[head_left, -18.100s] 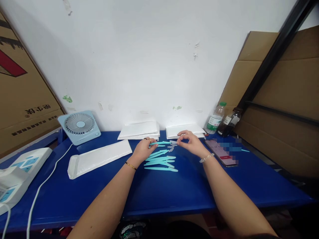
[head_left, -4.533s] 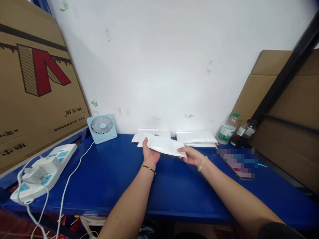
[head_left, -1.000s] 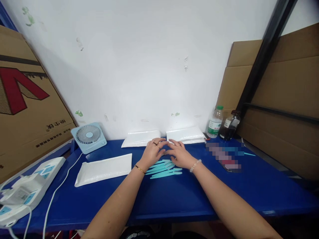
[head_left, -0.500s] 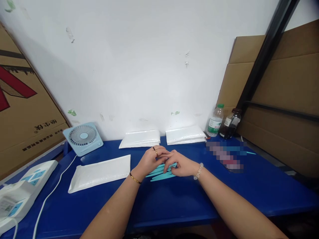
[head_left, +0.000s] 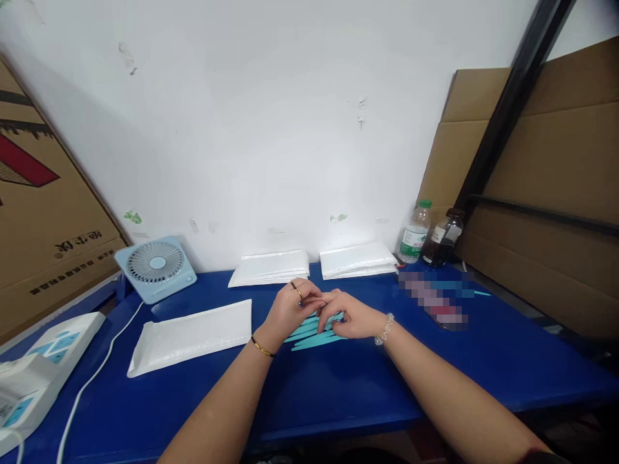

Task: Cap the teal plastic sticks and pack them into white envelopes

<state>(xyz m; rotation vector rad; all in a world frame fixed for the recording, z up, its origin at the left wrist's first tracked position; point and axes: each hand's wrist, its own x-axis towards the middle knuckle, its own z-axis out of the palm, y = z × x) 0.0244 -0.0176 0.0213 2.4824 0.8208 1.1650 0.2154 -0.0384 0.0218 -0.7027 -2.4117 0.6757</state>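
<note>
Several thin teal strips (head_left: pixel 316 340) lie in a loose pile on the blue table, right under both hands. My left hand (head_left: pixel 294 308), with rings and a dark bracelet, has its fingers bent and drawn together over the far side of the pile. Its fingertips meet those of my right hand (head_left: pixel 351 314), which comes from the other side with curled fingers and a clear bead bracelet at the wrist. Both hands are closed; whatever lies between the fingertips is hidden. A white padded envelope (head_left: pixel 193 336) lies flat left of my left hand.
Two stacks of white padded envelopes (head_left: pixel 271 265) (head_left: pixel 358 259) lie by the wall. A blue fan (head_left: pixel 155 263) and a power strip (head_left: pixel 53 361) stand left. Two bottles (head_left: pixel 414 240) (head_left: pixel 442 240) and a blurred-out flat object (head_left: pixel 432 299) are at right.
The view has shifted slightly, so the surroundings sit a little further left. Both hands stay together over the teal strips, with almost no change in the fingers.
</note>
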